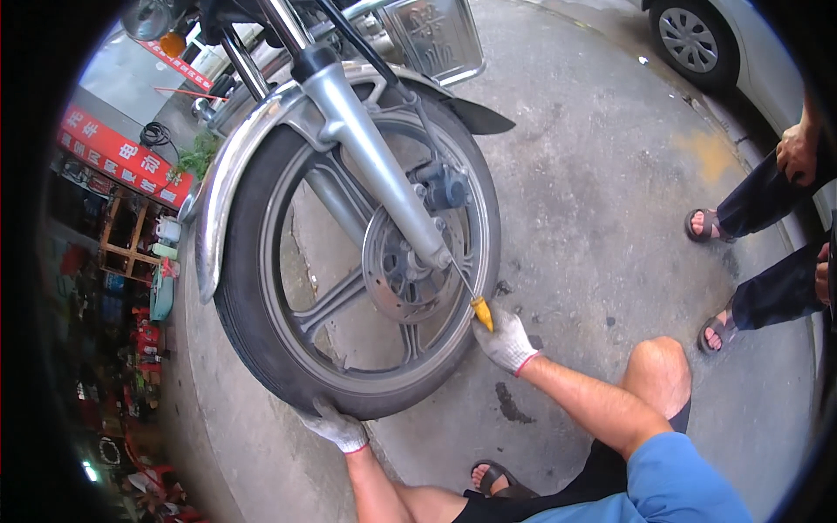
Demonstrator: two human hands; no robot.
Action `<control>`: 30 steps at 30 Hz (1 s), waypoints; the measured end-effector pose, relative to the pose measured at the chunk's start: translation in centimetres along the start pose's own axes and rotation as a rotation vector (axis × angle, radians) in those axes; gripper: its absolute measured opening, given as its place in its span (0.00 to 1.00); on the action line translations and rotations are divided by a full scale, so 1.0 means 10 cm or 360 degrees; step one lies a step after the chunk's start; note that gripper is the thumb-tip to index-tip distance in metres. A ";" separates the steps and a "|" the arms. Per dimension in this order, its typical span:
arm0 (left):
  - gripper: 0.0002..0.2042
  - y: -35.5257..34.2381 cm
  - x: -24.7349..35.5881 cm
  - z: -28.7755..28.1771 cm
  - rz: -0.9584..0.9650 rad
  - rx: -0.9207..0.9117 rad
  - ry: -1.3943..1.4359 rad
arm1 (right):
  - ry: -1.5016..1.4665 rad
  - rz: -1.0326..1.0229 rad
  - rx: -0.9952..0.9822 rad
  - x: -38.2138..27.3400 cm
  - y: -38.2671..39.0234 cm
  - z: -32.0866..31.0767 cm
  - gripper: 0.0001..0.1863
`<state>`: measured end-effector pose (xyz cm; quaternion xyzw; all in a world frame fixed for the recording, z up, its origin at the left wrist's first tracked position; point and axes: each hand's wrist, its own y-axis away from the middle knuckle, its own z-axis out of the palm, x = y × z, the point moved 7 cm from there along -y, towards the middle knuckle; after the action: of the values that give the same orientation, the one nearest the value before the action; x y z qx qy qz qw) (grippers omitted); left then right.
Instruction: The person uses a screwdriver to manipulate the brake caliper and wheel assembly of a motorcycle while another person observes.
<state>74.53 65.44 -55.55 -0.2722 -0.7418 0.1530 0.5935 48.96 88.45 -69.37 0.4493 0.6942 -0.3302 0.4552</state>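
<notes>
A yellow-handled screwdriver [482, 312] is closed in my right hand [507, 343], which wears a white knitted glove. Its thin shaft points up and left to the lower end of the silver fork leg [375, 166], near the wheel's axle. My left hand [338, 429], gloved the same way, is against the bottom of the motorcycle's black front tyre [384, 403]; its fingers curl at the rubber and are partly hidden. Beside the fork are the brake disc [384, 277] and a dark brake caliper [449, 189]. A chrome mudguard [228, 192] arches over the wheel.
At the right a person stands in dark trousers [767, 200] and sandals. Behind them is a parked silver car [772, 52]. Along the left are red banners [126, 157], a wooden rack [126, 235] and cluttered goods. Concrete ground [593, 218] has dark stains.
</notes>
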 end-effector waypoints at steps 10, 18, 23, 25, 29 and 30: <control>0.30 -0.03 0.02 -0.04 -0.0034 -0.0037 0.0076 | 0.0015 0.0212 -0.0498 -0.45 -0.27 -0.60 0.17; 0.34 -0.01 0.02 -0.04 -0.0120 -0.0024 0.0012 | -0.0356 0.0611 -0.0946 -0.52 -0.40 -0.77 0.14; 0.35 -0.02 -0.02 0.00 -0.0115 -0.0106 0.0214 | -0.0517 0.0539 -0.0709 -0.32 -0.32 -0.51 0.17; 0.30 -0.01 0.02 0.01 -0.0085 -0.0064 0.0186 | -0.0508 0.0521 -0.0739 -0.30 -0.34 -0.49 0.17; 0.26 -0.02 -0.11 -0.12 -0.0066 0.0074 0.0060 | -0.0472 0.0548 -0.0762 -0.38 -0.33 -0.50 0.16; 0.26 -0.02 -0.08 -0.09 -0.0070 0.0070 0.0062 | -0.0469 0.0552 -0.0760 -0.33 -0.33 -0.49 0.16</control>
<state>75.47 64.79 -55.84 -0.2456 -0.7323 0.1510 0.6169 44.89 90.34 -64.31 0.3888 0.5918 -0.1373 0.6926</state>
